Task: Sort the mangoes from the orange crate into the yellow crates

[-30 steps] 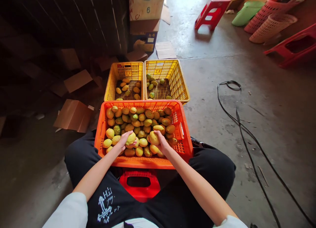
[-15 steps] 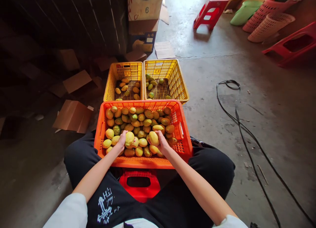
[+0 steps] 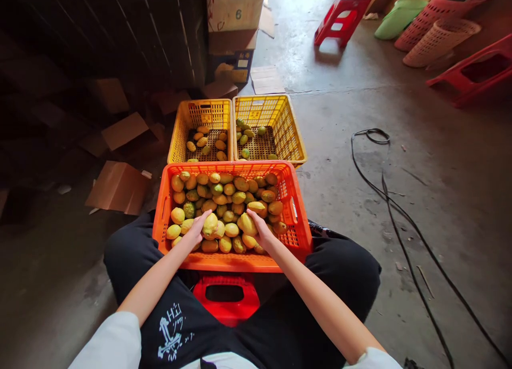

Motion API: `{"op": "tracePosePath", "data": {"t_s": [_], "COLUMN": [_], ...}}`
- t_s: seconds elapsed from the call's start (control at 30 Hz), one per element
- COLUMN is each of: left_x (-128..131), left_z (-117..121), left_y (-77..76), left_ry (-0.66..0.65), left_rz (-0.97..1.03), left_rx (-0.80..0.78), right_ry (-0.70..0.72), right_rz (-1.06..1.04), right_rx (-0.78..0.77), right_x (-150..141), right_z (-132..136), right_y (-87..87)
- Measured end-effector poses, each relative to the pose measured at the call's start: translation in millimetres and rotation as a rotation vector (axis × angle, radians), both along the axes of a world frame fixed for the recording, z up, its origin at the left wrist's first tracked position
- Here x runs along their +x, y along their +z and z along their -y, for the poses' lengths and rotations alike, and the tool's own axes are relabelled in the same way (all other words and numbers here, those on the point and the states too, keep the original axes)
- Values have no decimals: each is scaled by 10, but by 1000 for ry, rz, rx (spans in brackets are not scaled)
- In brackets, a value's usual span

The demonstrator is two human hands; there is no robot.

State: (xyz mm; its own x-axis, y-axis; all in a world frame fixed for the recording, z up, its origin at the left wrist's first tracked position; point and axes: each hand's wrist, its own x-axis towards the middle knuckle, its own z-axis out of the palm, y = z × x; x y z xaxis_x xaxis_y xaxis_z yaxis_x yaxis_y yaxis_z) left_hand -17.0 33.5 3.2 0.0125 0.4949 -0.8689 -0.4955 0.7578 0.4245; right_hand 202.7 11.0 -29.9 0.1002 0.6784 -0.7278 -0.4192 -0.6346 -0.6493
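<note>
Concrete floor [image 3: 332,214] spreads around a seated person, one yellow fruit in each grip.
Nearest, a red plastic stool [image 3: 230,314] shows between the knees, below the near rim of an orange slotted crate [image 3: 236,263]. Over its heaped fruit [image 3: 240,184], the left hand [image 3: 199,227] cradles a pale-yellow fruit [image 3: 210,226], and the right hand [image 3: 262,231] pinches another yellow fruit [image 3: 247,224], thumb uppermost. Either could slip from a loose hold and bruise those beneath; a knee shift might jolt the crate. Just past its far rim, two yellow slatted crates, left [image 3: 181,129] and right [image 3: 288,131], have plenty of room inside, though a low reach could knock their edges. Floor lies open rightward except for a black cable [image 3: 387,198], which might catch a foot; cardboard [image 3: 119,187] crowds the left.
</note>
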Motion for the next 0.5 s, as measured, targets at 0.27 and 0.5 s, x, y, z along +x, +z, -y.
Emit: {"op": "tracePosePath", "data": {"t_s": [0.27,0.5], "left_x": [-23,-26], "left_z": [-1,96], "left_y": [36,-123], "left_ry": [-27,-200], "left_rz": [-72,-24], "left_rx": [-112,105], "right_ry": [170,167], "right_rz": [-62,26], "right_rx": [-34,-22], "right_x": [12,20], "right_z": [33,30], "right_y": [143,148]}}
